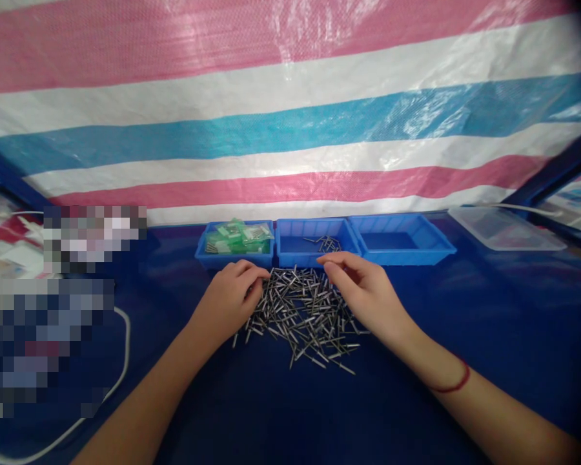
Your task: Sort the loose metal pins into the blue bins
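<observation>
A loose pile of thin metal blind rivets (314,313) lies spread on the dark blue table. My left hand (232,287) is at the pile's upper left edge, its fingers bent together with the tips against the rivets; what they hold, if anything, is hidden. Above the pile's right side, my right hand (361,281) has thumb and index finger nearly together at the front rim of the middle blue bin (290,245). Anything between those tips is too small to make out. Several rivets (328,244) rest inside that bin, toward its right.
Left of the middle bin, a blue bin (201,248) holds green and clear plastic packets (237,236). To its right stand another blue bin (401,258) and a clear plastic lid or tray (508,229). A white cable (127,342) curves along the left. Striped sheeting (290,142) hangs behind.
</observation>
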{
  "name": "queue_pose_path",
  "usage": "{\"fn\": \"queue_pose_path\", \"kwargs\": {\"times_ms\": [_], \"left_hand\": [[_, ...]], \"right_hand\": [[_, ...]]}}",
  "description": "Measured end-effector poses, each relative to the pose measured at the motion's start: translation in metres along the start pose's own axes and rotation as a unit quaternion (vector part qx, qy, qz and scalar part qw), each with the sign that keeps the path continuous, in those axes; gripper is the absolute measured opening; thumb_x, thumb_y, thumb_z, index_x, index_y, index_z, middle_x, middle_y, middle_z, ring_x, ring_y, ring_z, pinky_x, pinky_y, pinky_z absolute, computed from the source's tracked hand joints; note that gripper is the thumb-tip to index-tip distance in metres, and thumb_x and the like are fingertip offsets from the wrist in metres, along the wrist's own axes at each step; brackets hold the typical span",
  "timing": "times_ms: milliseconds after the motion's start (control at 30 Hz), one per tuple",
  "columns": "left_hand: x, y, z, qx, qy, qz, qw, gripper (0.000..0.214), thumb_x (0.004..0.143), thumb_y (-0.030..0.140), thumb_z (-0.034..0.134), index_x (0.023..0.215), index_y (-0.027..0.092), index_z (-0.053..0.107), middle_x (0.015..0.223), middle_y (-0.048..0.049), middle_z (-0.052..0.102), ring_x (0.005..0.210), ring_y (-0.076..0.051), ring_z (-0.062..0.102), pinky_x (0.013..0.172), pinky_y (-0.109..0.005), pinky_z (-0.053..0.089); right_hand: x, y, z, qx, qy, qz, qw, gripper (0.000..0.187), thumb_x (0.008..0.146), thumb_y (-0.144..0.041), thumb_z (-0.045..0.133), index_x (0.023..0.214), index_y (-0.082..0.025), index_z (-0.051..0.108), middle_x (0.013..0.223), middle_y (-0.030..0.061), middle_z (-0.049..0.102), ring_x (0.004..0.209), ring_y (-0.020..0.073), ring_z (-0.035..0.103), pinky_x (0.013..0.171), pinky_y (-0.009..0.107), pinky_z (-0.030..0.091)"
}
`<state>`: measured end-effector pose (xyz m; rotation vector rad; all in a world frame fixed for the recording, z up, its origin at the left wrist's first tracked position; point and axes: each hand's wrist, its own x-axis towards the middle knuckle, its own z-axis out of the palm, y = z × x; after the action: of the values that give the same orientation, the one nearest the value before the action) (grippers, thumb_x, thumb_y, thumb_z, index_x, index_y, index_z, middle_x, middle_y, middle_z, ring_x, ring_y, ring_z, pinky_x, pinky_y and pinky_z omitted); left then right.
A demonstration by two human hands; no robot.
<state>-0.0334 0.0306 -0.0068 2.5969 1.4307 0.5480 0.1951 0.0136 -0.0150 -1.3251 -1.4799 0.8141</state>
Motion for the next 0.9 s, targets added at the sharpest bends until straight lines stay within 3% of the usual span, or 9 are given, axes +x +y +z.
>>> {"fn": "queue_pose_path", "kwargs": {"times_ms": [133,333,567,733,900], "left_hand": [[0.000,-0.003,-0.002,0.018,-0.016,0.006,1.000,0.033,0.089,0.013,0.040,0.115,0.016,0.061,0.113,-0.0072,0.065,0.100,-0.021,0.059,0.092,-0.036,0.044],[-0.003,-0.018,-0.033,0.031,-0.008,-0.087,0.996,0.030,0.086,0.017,0.040,0.101,0.015,0.066,0.106,-0.0073,0.068,0.097,-0.021,0.062,0.090,-0.034,0.046],[-0.005,-0.029,-0.048,0.024,-0.150,-0.120,0.981,0.027,0.084,0.027,0.045,0.097,0.017,0.068,0.095,-0.0058,0.070,0.086,-0.021,0.064,0.077,-0.030,0.046],[-0.010,-0.024,-0.055,-0.055,-0.196,-0.120,0.972,0.020,0.083,0.030,0.051,0.090,0.019,0.066,0.079,0.0003,0.067,0.069,-0.015,0.061,0.064,-0.023,0.043],[-0.012,-0.013,-0.053,-0.079,-0.226,-0.073,0.968,0.020,0.082,0.036,0.056,0.089,0.020,0.067,0.074,0.0014,0.063,0.065,-0.013,0.057,0.060,-0.022,0.040]], "right_hand": [[-0.002,0.003,0.002,-0.011,-0.020,-0.006,1.000,0.026,0.084,-0.035,0.052,0.092,-0.015,0.067,0.078,0.0055,0.065,0.065,0.0157,0.053,0.055,0.027,0.040],[-0.005,0.004,0.001,-0.014,-0.045,-0.004,0.999,0.024,0.085,-0.033,0.051,0.092,-0.016,0.067,0.081,0.0054,0.065,0.067,0.0161,0.055,0.059,0.028,0.041],[-0.005,0.006,0.001,0.004,-0.066,0.007,0.998,0.022,0.085,-0.033,0.052,0.088,-0.017,0.067,0.079,0.0048,0.064,0.069,0.0163,0.054,0.056,0.027,0.040],[-0.006,0.005,0.000,0.001,-0.069,0.012,0.998,0.023,0.085,-0.034,0.053,0.089,-0.017,0.067,0.076,0.0043,0.063,0.067,0.0160,0.053,0.056,0.027,0.040],[-0.007,0.005,0.002,-0.002,-0.074,0.010,0.997,0.023,0.085,-0.033,0.053,0.090,-0.016,0.067,0.081,0.0055,0.065,0.069,0.0163,0.055,0.056,0.027,0.041]]}}
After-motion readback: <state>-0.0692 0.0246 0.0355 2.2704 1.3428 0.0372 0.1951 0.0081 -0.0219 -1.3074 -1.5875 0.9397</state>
